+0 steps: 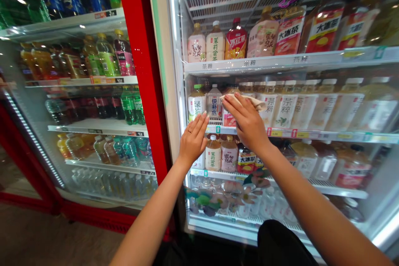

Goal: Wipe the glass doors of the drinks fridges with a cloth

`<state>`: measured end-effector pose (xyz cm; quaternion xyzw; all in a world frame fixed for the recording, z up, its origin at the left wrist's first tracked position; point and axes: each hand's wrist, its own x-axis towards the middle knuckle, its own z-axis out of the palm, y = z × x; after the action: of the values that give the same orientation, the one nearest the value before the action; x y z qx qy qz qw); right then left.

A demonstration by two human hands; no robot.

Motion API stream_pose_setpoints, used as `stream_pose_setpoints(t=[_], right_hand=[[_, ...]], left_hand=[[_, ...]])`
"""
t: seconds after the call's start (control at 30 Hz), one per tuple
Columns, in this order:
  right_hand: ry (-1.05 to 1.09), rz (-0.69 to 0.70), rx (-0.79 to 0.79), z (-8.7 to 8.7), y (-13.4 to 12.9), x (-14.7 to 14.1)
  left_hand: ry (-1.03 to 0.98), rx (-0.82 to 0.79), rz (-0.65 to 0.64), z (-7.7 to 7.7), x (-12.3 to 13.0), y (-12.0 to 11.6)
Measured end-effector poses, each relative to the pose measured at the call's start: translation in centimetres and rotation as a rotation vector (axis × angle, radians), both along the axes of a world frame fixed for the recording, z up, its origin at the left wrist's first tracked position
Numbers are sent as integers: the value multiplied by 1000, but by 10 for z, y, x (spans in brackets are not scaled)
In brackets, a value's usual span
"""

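Note:
My right hand [247, 120] lies over a pale beige cloth [258, 103], pressing it to the glass door [212, 121] of a lit drinks fridge. Part of the cloth sticks out past the fingers on the right; the rest is hidden under them. My left hand [193, 136], with a ring on one finger, rests flat on the same glass, lower and to the left, its fingers stretched out and holding nothing. Behind the glass near my hands stand a green-capped bottle [197, 100] and a white-capped bottle [214, 102].
Shelves of bottled drinks [285, 104] fill the fridge. Flower-like shapes [224, 199] show low on the glass. A second fridge with a red frame [145, 70] stands to the left, stocked with bottles. A black rounded object [277, 241] is at the bottom.

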<state>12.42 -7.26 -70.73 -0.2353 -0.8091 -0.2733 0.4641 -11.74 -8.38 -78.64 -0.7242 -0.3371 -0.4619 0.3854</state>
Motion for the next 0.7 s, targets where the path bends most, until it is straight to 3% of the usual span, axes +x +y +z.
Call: stream_pose_setpoints(t=[0.13, 0.37, 0.5, 0.7], right_hand=[[-63, 36, -29, 1, 1, -17], [-65, 51, -4, -15, -3, -15], [-10, 38, -1, -12, -1, -31], [-99, 64, -11, -8, 2, -45]], left_hand=[[-18, 27, 23, -4, -18, -3], [123, 21, 72, -12, -51, 0], [141, 37, 73, -17, -57, 9], [143, 117, 74, -20, -56, 16]])
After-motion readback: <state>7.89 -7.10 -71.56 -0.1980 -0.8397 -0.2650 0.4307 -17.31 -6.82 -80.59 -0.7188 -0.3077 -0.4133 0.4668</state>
